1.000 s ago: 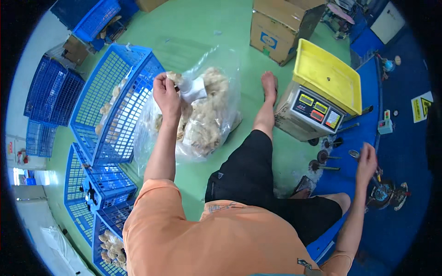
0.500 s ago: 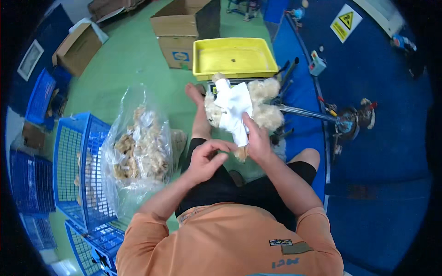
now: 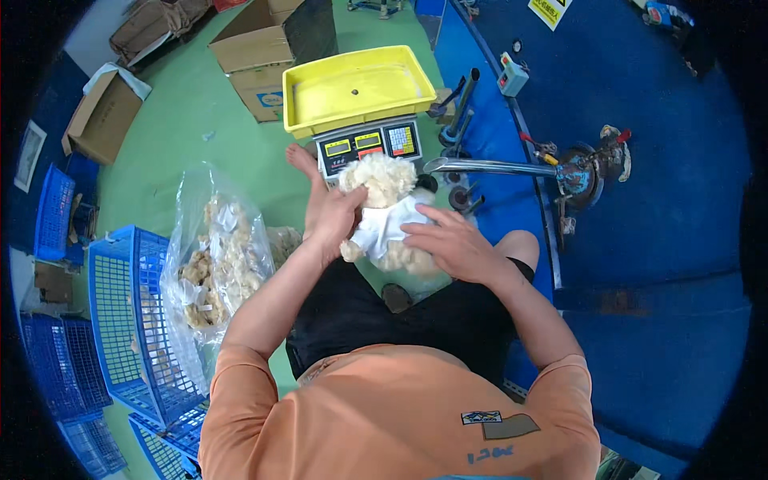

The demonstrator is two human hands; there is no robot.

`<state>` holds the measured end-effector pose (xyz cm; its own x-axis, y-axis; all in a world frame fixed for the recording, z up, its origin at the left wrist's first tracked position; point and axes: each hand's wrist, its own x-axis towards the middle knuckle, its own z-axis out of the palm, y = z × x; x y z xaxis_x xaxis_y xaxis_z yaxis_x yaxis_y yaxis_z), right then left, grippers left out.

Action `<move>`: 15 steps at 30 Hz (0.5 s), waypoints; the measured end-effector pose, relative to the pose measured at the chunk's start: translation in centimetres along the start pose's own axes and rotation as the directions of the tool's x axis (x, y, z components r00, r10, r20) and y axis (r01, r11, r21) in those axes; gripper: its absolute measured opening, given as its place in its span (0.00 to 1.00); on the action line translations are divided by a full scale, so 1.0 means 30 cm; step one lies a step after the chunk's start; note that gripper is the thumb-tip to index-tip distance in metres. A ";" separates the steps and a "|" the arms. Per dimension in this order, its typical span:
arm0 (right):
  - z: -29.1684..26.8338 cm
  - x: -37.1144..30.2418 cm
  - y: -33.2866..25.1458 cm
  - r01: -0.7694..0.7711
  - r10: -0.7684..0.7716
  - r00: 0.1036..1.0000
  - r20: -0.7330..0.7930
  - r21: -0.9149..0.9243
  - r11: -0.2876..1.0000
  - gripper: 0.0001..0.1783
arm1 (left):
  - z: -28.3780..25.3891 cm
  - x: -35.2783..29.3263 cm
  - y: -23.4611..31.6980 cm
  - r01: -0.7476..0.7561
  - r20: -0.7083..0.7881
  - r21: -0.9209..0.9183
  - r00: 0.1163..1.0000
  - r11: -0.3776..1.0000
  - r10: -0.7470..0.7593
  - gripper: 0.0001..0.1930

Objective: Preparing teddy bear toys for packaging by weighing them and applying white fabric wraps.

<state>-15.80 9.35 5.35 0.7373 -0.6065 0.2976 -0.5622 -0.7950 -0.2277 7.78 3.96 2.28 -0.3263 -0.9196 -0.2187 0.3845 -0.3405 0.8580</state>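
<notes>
A cream, fluffy plush toy (image 3: pixel 379 178) in a white shirt (image 3: pixel 382 230) is held over my lap, its rounded head end toward the scale. My left hand (image 3: pixel 334 214) is closed around its left side, near the neck, with the thumb on the fur. On the toy's right, my right hand (image 3: pixel 458 244) lies against the shirt, fingers stretched and apart. Just beyond the toy stands a digital scale (image 3: pixel 370 148) with a keypad, partly covered by it. A shallow yellow tray (image 3: pixel 360 84) rests on top of the scale.
At left, a clear plastic bag (image 3: pixel 216 264) of plush toys leans by a blue plastic crate (image 3: pixel 120 296). A metal tube (image 3: pixel 496 166) juts from the blue machine (image 3: pixel 640 216) on the right, above dark upright rods (image 3: pixel 460 112). Cardboard boxes (image 3: pixel 264 68) stand farther back.
The toy has been turned and drawn together, its head end now toward the scale. My left hand has moved up and taken hold of it. My right hand has spread over the shirt.
</notes>
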 end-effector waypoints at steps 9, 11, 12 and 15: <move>0.189 0.148 -0.035 -0.543 0.604 0.740 -0.296 0.268 0.796 0.11 | 0.173 0.021 -0.020 -0.190 -0.254 -0.179 0.957 0.965 0.141 0.17; 0.211 0.150 -0.023 -0.593 0.633 0.735 -0.242 0.222 0.774 0.11 | 0.162 0.024 -0.031 -0.191 -0.272 -0.226 0.954 0.955 0.126 0.19; 0.220 0.151 -0.014 -0.639 0.661 0.726 -0.190 0.169 0.750 0.11 | 0.154 0.029 -0.041 -0.193 -0.286 -0.276 0.952 0.942 0.112 0.21; 0.241 0.148 0.012 -0.718 0.720 0.688 -0.091 0.054 0.694 0.11 | 0.137 0.042 -0.068 -0.196 -0.309 -0.372 0.948 0.907 0.079 0.26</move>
<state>-10.02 6.36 -0.11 0.0687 -0.9898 0.1249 -0.8994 -0.1157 -0.4215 3.04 4.30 2.15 -0.0120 -0.9589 -0.2836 0.7339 -0.2011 0.6488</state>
